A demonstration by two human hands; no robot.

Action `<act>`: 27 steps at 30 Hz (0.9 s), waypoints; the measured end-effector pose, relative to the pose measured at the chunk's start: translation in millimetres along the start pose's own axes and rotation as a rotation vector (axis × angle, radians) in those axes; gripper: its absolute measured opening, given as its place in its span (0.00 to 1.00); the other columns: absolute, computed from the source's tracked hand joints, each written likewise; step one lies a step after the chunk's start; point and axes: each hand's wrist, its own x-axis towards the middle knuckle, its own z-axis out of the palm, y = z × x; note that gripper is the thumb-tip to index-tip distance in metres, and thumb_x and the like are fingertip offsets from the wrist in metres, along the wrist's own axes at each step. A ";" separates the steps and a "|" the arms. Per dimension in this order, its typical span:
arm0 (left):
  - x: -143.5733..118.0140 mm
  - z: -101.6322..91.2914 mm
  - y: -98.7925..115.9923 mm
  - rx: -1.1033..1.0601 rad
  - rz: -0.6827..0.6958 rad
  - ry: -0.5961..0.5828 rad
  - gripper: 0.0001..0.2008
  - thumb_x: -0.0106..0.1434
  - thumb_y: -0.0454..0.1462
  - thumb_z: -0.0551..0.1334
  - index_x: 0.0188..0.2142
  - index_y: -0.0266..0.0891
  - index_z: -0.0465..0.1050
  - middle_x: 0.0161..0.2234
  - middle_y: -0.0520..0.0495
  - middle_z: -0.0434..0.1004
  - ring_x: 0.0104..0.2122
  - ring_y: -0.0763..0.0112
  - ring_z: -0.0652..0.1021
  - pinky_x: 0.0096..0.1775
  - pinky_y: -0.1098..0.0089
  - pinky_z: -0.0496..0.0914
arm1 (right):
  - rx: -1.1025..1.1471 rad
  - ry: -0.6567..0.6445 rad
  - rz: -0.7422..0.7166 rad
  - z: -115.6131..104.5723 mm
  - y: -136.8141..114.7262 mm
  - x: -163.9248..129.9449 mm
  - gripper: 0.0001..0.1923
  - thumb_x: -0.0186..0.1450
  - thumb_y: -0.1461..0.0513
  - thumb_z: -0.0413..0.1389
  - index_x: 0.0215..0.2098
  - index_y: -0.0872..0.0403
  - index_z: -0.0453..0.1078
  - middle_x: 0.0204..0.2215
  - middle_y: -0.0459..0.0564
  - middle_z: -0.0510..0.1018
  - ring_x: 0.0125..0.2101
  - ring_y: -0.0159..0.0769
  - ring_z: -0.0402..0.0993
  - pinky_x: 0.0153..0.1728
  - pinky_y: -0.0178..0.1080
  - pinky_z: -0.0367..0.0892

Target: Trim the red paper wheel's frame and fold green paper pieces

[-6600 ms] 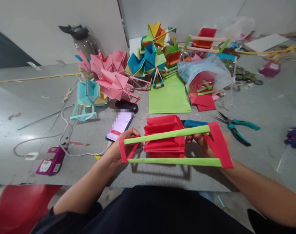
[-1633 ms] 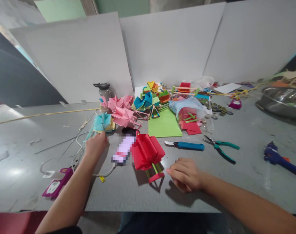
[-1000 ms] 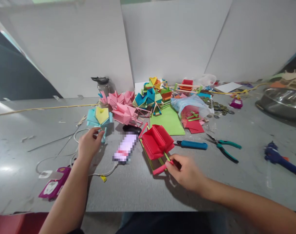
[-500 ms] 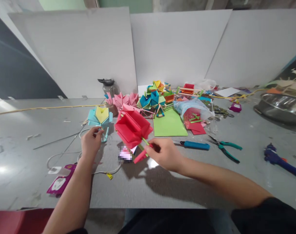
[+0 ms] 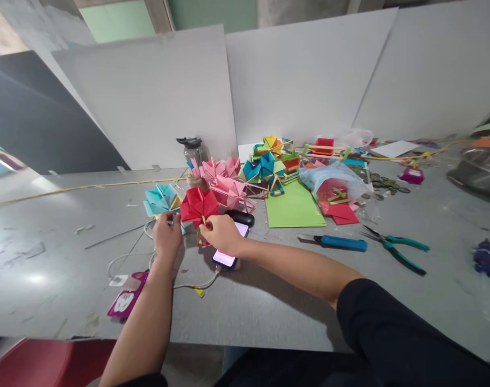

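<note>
My left hand (image 5: pixel 167 235) pinches the stem of a light blue and yellow paper flower (image 5: pixel 161 199), its petals just above my fingers. A red paper flower (image 5: pixel 199 205) with a green stem is pinched by my right hand (image 5: pixel 221 234), close beside the blue one. Pink paper flowers (image 5: pixel 227 188) lie right behind the red flower. Under my right wrist a phone (image 5: pixel 225 259) with a lit screen rests on the table, a cable plugged into it. A black oblong case (image 5: pixel 240 217) lies at the phone's far end.
Green paper sheets (image 5: pixel 295 207), a plastic bag (image 5: pixel 333 180) of paper pieces, a blue-handled cutter (image 5: pixel 339 243) and green-handled pliers (image 5: pixel 398 247) lie to the right. A bottle (image 5: pixel 194 150) stands at the back. A purple packet (image 5: pixel 128 298) is by my left forearm.
My right hand has carried the red flower left, next to the blue one, and turned it. The blue flower has tilted in my left hand. The view has shifted left, and more of the phone shows.
</note>
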 end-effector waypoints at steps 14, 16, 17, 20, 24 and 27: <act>0.8 -9.8 6.6 0.115 -0.163 0.132 0.08 0.65 0.39 0.60 0.43 0.42 0.73 0.41 0.38 0.83 0.42 0.48 0.83 0.45 0.54 0.74 | -0.077 -0.078 -0.006 25.9 -2.3 27.5 0.17 0.79 0.53 0.54 0.47 0.56 0.80 0.45 0.62 0.88 0.44 0.49 0.84 0.41 0.41 0.66; 1.8 -12.2 6.9 0.118 -0.180 0.144 0.08 0.65 0.39 0.59 0.43 0.42 0.73 0.42 0.36 0.83 0.42 0.46 0.83 0.45 0.53 0.74 | -0.085 -0.083 -0.012 27.0 -1.4 24.3 0.17 0.79 0.53 0.54 0.47 0.56 0.80 0.45 0.62 0.88 0.44 0.49 0.85 0.41 0.41 0.67; 2.1 -13.0 7.2 0.118 -0.187 0.148 0.08 0.65 0.39 0.59 0.43 0.42 0.73 0.42 0.36 0.82 0.42 0.45 0.82 0.45 0.52 0.74 | -0.090 -0.083 -0.014 27.1 -0.4 24.6 0.17 0.79 0.53 0.54 0.47 0.57 0.80 0.44 0.62 0.88 0.44 0.50 0.85 0.41 0.42 0.67; 1.9 -13.9 8.5 0.113 -0.199 0.152 0.08 0.65 0.39 0.59 0.42 0.43 0.72 0.42 0.37 0.82 0.43 0.45 0.82 0.45 0.52 0.74 | -0.102 -0.071 -0.014 26.3 3.8 33.3 0.18 0.80 0.54 0.52 0.47 0.58 0.80 0.46 0.63 0.88 0.46 0.50 0.85 0.43 0.42 0.68; 1.1 -12.4 9.4 0.111 -0.214 0.158 0.08 0.65 0.39 0.60 0.43 0.43 0.73 0.41 0.39 0.82 0.44 0.47 0.82 0.47 0.53 0.74 | -0.120 -0.041 0.002 24.6 7.8 53.0 0.20 0.81 0.55 0.50 0.48 0.59 0.80 0.48 0.66 0.87 0.49 0.50 0.84 0.47 0.42 0.69; 1.2 -10.8 9.0 0.113 -0.219 0.163 0.08 0.64 0.38 0.61 0.43 0.43 0.73 0.40 0.41 0.82 0.42 0.49 0.82 0.46 0.55 0.74 | -0.130 -0.022 0.020 25.1 8.8 62.9 0.19 0.81 0.55 0.51 0.48 0.59 0.80 0.47 0.65 0.87 0.50 0.49 0.84 0.48 0.42 0.70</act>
